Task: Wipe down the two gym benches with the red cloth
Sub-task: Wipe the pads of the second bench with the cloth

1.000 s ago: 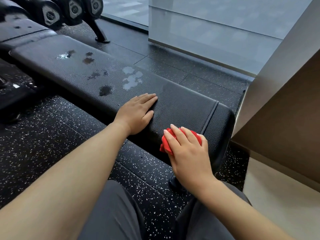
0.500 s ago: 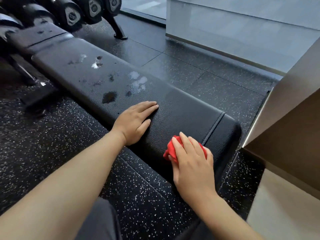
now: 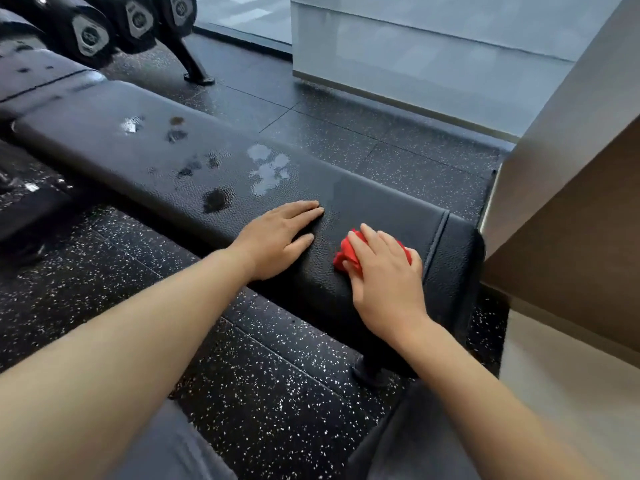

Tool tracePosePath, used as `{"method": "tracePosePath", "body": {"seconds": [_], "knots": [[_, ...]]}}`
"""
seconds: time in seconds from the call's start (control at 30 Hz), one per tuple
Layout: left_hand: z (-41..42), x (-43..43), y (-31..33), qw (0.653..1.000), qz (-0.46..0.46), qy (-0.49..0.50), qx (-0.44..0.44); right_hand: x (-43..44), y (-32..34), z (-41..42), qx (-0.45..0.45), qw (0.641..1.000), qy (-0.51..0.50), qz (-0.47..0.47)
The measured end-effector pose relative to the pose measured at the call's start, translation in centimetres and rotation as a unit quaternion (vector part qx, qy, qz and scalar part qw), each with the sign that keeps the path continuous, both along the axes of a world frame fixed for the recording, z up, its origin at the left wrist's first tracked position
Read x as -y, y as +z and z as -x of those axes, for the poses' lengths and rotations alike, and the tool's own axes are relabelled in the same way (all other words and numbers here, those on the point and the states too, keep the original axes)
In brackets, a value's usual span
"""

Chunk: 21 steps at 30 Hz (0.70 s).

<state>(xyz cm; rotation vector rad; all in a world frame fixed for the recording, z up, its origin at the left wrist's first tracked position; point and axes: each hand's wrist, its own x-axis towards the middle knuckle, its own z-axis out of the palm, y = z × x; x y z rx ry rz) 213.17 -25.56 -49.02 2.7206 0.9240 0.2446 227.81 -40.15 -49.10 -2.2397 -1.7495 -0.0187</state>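
Right hand (image 3: pixel 384 275), fingers slightly spread, presses the crumpled red cloth (image 3: pixel 349 252) onto the black pebbled-vinyl bench (image 3: pixel 173 161); left hand (image 3: pixel 277 237) braces, fingers together. Next, likely: sweep toward those wet patches (image 3: pixel 268 168).

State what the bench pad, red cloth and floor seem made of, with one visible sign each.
Bench pad: likely vinyl or leather, semi-gloss; pebbled grain, stitched seam. Red cloth: soft fabric; bunched folds. Floor: probably rubber, matt; black with white flecks.
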Motion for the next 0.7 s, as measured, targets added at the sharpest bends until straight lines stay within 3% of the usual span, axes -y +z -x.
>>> {"method": "tracePosePath", "body": {"seconds": [0.1,0.2,0.4,0.57,0.7], "knots": [[1.5,-2.9,0.2,0.993,-0.066,-0.085,-0.042,1.7,-0.8,3.4,0.014,0.992,-0.107,-0.059],[1.8,-4.6,-0.2,0.993,-0.049,-0.109,-0.017,0.8,-1.3,5.8,0.031,0.982,-0.176,-0.067],[1.7,-4.6,-0.3,0.992,-0.028,-0.117,-0.024,-4.6,-0.2,7.1,0.002,0.989,-0.149,-0.018],[1.7,-4.7,-0.1,0.993,-0.016,-0.115,-0.015,-0.8,0.0,9.4,0.027,0.988,-0.155,0.003],[1.5,-4.8,-0.3,0.994,-0.027,-0.108,-0.013,-2.1,0.5,8.5,-0.001,0.987,-0.163,0.014]]}}
